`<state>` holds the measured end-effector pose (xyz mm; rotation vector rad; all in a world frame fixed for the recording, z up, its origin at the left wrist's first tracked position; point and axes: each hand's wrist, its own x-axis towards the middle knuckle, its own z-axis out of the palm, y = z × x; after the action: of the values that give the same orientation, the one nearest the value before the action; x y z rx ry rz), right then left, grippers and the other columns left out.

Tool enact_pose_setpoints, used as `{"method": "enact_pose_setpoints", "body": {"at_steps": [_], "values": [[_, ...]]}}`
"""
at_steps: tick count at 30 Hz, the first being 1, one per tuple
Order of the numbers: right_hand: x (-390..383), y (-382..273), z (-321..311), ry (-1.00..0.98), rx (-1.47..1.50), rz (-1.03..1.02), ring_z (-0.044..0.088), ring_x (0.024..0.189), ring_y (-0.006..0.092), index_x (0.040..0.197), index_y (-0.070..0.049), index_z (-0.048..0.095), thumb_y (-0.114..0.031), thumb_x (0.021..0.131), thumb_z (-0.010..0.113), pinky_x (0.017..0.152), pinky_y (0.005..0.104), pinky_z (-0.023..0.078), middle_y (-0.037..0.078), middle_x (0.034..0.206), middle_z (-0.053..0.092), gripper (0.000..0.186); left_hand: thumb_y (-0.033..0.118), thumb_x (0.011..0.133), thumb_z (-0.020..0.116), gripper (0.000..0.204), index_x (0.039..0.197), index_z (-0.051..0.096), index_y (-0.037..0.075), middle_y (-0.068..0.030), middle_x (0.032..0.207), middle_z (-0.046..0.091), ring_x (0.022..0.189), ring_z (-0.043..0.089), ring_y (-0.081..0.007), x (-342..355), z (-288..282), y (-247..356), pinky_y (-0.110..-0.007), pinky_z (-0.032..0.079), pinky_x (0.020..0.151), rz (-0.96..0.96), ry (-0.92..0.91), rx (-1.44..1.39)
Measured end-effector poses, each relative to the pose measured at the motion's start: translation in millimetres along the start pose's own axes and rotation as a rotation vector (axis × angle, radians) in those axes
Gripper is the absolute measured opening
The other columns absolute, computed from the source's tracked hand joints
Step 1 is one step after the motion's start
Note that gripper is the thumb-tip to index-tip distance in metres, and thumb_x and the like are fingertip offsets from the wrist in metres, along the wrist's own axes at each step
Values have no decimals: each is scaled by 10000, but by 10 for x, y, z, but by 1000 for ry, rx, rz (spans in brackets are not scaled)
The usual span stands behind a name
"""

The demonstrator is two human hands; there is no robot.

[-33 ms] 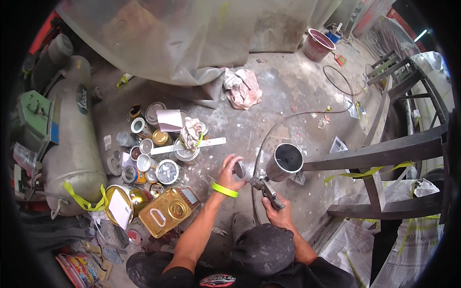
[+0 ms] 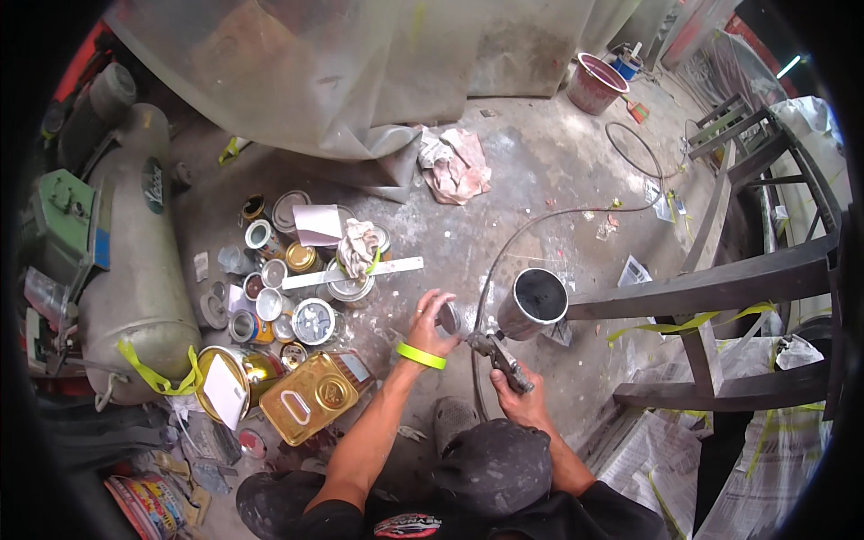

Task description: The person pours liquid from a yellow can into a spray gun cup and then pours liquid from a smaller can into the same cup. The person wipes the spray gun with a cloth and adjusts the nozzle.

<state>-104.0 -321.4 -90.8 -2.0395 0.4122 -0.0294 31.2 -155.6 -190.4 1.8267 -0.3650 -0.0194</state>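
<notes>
Spray gun (image 2: 497, 353) in the right hand (image 2: 527, 398), directly in front of the person. Fingers closed around its handle; cannot tell whether one rests on the trigger. Left hand (image 2: 432, 329), just left of the gun: fingers curled around a small greyish round vessel (image 2: 449, 317), thumb close to the gun's front. Yellow-green band (image 2: 421, 355) on that wrist.

Metal cup (image 2: 510, 319) just beyond the gun and to its right, mouth up, dark inside. Hose (image 2: 531, 226) beyond the gun, curving away to the right.

Left of the gun: gold rectangular can (image 2: 297, 412), lying near a cluster of round tins. One tin there, pale-rimmed (image 2: 314, 321), stands beyond the rectangular can. White strip (image 2: 396, 266) farther out to the left, across the tins. Crumpled pinkish sheet (image 2: 457, 171) well beyond the gun. Dark frame (image 2: 702, 288) to its right.
</notes>
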Motion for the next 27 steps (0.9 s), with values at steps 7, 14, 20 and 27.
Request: {"method": "enact_pose_setpoints", "body": {"at_steps": [7, 14, 20, 27], "values": [[1, -36, 22, -46, -9, 93, 517, 618, 172, 898, 3, 631, -376, 902, 701, 604, 376, 456, 147, 660, 591, 386, 310, 806, 808, 708, 1358, 429, 81, -77, 1113, 601, 878, 636, -185, -17, 188, 73, -360, 559, 718, -958, 258, -922], [-17, 87, 58, -23, -32, 122, 524, 637, 153, 903, 12, 633, -386, 907, 697, 610, 362, 457, 119, 663, 607, 402, 524, 796, 745, 777, 1343, 462, 51, -178, 1137, 602, 1003, 615, -339, -32, 75, -119, -508, 536, 850, -1293, 61, -1178], [-44, 177, 49, -23, 23, 225, 500, 649, 129, 880, 17, 625, -395, 907, 699, 599, 351, 449, 94, 650, 591, 420, 442, 804, 781, 824, 1413, 363, 76, -172, 1331, 489, 1186, 537, -339, -71, 37, 47, -543, 490, 975, -1209, 75, -1210], [-75, 83, 41, -43, -26, 156, 474, 659, 114, 877, 19, 627, -381, 903, 707, 590, 335, 441, 71, 640, 570, 409, 138, 810, 811, 820, 1476, 336, 79, -81, 1286, 504, 1167, 541, -256, -193, 83, -76, -479, 510, 951, -770, 4, -1082]]}}
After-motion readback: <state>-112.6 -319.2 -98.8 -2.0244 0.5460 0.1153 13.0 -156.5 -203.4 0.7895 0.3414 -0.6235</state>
